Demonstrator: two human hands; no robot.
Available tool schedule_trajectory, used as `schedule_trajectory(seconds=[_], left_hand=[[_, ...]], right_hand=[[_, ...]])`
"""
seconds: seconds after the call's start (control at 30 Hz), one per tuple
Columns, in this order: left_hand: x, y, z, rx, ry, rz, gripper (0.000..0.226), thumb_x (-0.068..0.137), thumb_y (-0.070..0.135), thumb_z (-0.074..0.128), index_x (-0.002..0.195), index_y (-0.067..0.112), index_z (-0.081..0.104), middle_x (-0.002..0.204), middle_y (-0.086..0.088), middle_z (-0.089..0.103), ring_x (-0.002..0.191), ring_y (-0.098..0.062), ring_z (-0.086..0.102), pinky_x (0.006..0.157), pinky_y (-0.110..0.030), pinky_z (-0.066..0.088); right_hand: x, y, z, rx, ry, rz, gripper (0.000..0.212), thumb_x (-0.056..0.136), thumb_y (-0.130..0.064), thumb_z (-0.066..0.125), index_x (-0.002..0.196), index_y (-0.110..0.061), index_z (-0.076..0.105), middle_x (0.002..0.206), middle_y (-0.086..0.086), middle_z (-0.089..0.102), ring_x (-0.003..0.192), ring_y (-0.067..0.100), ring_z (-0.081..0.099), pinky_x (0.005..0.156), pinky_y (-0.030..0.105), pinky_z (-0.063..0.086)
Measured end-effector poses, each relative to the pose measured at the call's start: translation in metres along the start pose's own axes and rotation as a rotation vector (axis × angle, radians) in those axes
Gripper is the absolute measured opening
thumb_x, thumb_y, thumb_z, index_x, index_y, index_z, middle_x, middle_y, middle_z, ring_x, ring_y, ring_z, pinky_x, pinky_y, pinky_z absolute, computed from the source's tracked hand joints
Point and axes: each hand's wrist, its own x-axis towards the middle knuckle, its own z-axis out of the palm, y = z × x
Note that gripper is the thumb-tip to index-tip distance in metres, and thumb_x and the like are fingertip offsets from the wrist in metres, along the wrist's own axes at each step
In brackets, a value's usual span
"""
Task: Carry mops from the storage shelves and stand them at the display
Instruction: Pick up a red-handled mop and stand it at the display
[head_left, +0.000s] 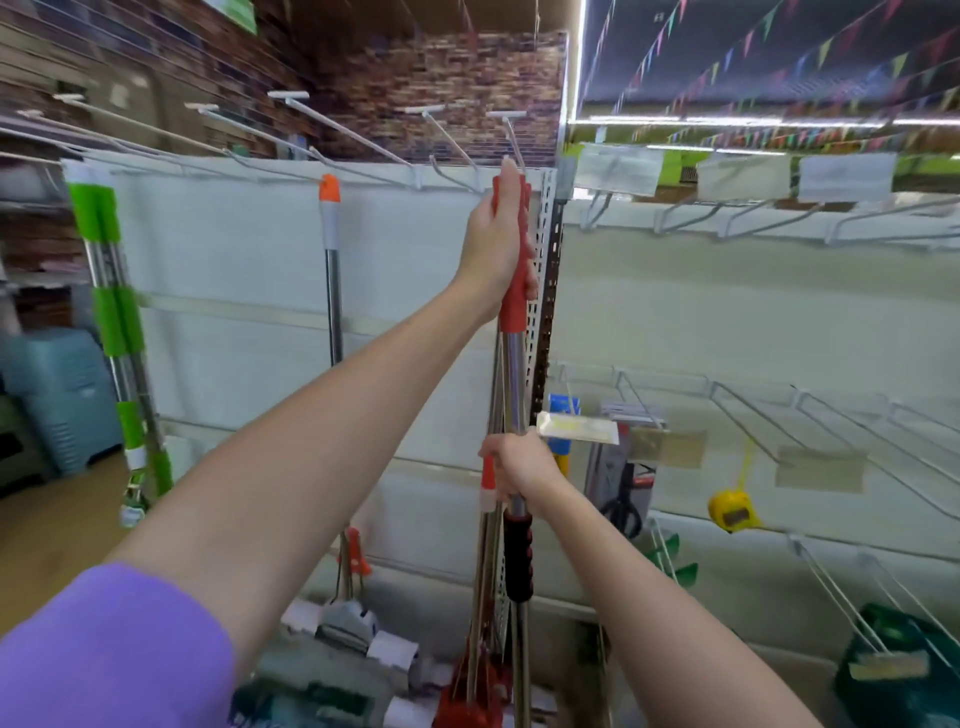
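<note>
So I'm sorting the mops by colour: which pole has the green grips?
The green-grip pole, leaning at the far left. The standing pole has an orange cap; the held one has red.

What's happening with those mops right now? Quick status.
Left hand grips red handle top. Right hand holds bundled mop poles, upright at display. Slotted shelf post directly behind.

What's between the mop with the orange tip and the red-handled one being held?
In the head view, only bare white back panel separates the orange-tipped mop from the red-handled mop; the left forearm crosses lower down.
</note>
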Motion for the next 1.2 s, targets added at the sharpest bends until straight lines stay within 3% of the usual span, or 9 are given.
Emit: schedule_trajectory(seconds=[0.07, 0.13, 0.23, 0.33, 0.47, 0.73, 0.9, 1.07, 1.2], left_hand=[[0.008, 0.002, 0.002, 0.033, 0.003, 0.015, 0.054, 0.1, 0.065, 0.036, 0.092, 0.013, 0.045, 0.059, -0.007, 0.048, 0.04, -0.027, 0.046, 0.041, -0.032, 0.044], [0.017, 0.005, 0.003, 0.067, 0.013, 0.029, 0.056, 0.098, 0.068, 0.037, 0.103, 0.013, 0.044, 0.062, -0.007, 0.05, 0.04, -0.025, 0.047, 0.042, -0.034, 0.046], [0.031, 0.006, 0.004, 0.084, 0.045, 0.012, 0.058, 0.094, 0.072, 0.04, 0.111, 0.016, 0.039, 0.066, -0.007, 0.052, 0.04, -0.024, 0.048, 0.041, -0.034, 0.046], [0.043, 0.0, 0.002, 0.112, 0.073, 0.001, 0.058, 0.094, 0.071, 0.041, 0.114, 0.017, 0.038, 0.074, -0.008, 0.055, 0.037, -0.025, 0.05, 0.04, -0.032, 0.046], [0.058, -0.015, -0.004, 0.12, 0.064, 0.042, 0.048, 0.097, 0.068, 0.042, 0.111, 0.022, 0.047, 0.075, -0.008, 0.053, 0.036, -0.025, 0.048, 0.041, -0.031, 0.044], [0.078, -0.024, -0.02, 0.159, 0.024, 0.073, 0.045, 0.1, 0.063, 0.038, 0.102, 0.019, 0.048, 0.079, -0.015, 0.05, 0.039, -0.03, 0.051, 0.04, -0.032, 0.046], [0.079, -0.027, -0.02, 0.147, -0.043, 0.046, 0.046, 0.101, 0.063, 0.035, 0.101, 0.019, 0.047, 0.074, -0.012, 0.046, 0.04, -0.026, 0.047, 0.041, -0.031, 0.044], [0.072, -0.021, -0.021, 0.142, -0.06, 0.048, 0.042, 0.101, 0.063, 0.035, 0.097, 0.023, 0.047, 0.072, -0.009, 0.043, 0.04, -0.027, 0.046, 0.042, -0.032, 0.045], [0.065, -0.008, -0.02, 0.145, -0.087, 0.059, 0.046, 0.102, 0.062, 0.033, 0.111, 0.02, 0.048, 0.072, -0.01, 0.045, 0.04, -0.024, 0.047, 0.041, -0.03, 0.046]], right_hand=[[0.004, -0.007, -0.003, -0.064, 0.007, 0.003, 0.019, 0.088, -0.01, 0.049, 0.094, -0.013, 0.067, 0.071, 0.005, 0.05, 0.049, 0.016, 0.048, 0.051, 0.03, 0.041], [0.012, -0.016, -0.006, 0.035, 0.031, 0.048, 0.018, 0.089, -0.012, 0.051, 0.106, -0.006, 0.053, 0.058, 0.003, 0.044, 0.042, 0.016, 0.042, 0.046, 0.03, 0.034], [0.023, -0.027, -0.002, 0.197, 0.056, 0.145, 0.016, 0.093, -0.012, 0.054, 0.092, -0.011, 0.038, 0.05, 0.002, 0.036, 0.046, 0.018, 0.033, 0.046, 0.031, 0.028], [0.036, -0.03, 0.007, 0.197, 0.094, 0.079, 0.023, 0.085, -0.005, 0.058, 0.099, -0.008, 0.04, 0.055, 0.006, 0.033, 0.037, 0.016, 0.03, 0.043, 0.024, 0.026], [0.046, -0.027, 0.017, 0.186, 0.082, 0.057, 0.021, 0.08, -0.006, 0.058, 0.08, -0.012, 0.038, 0.049, 0.005, 0.035, 0.031, 0.017, 0.033, 0.05, 0.031, 0.028], [0.065, -0.024, 0.033, 0.159, 0.009, 0.062, 0.03, 0.084, -0.002, 0.056, 0.069, -0.019, 0.036, 0.05, 0.004, 0.037, 0.029, 0.016, 0.034, 0.049, 0.03, 0.033], [0.068, -0.022, 0.037, 0.215, 0.035, 0.056, 0.034, 0.082, -0.004, 0.058, 0.073, -0.024, 0.031, 0.036, -0.004, 0.036, 0.029, 0.017, 0.033, 0.046, 0.027, 0.033], [0.062, -0.025, 0.04, 0.188, 0.036, 0.036, 0.033, 0.079, -0.01, 0.06, 0.074, -0.025, 0.031, 0.037, -0.003, 0.04, 0.029, 0.016, 0.038, 0.051, 0.031, 0.037], [0.052, -0.028, 0.038, 0.231, 0.032, 0.014, 0.031, 0.079, -0.007, 0.059, 0.075, -0.023, 0.033, 0.039, -0.002, 0.036, 0.03, 0.017, 0.033, 0.047, 0.027, 0.034]])
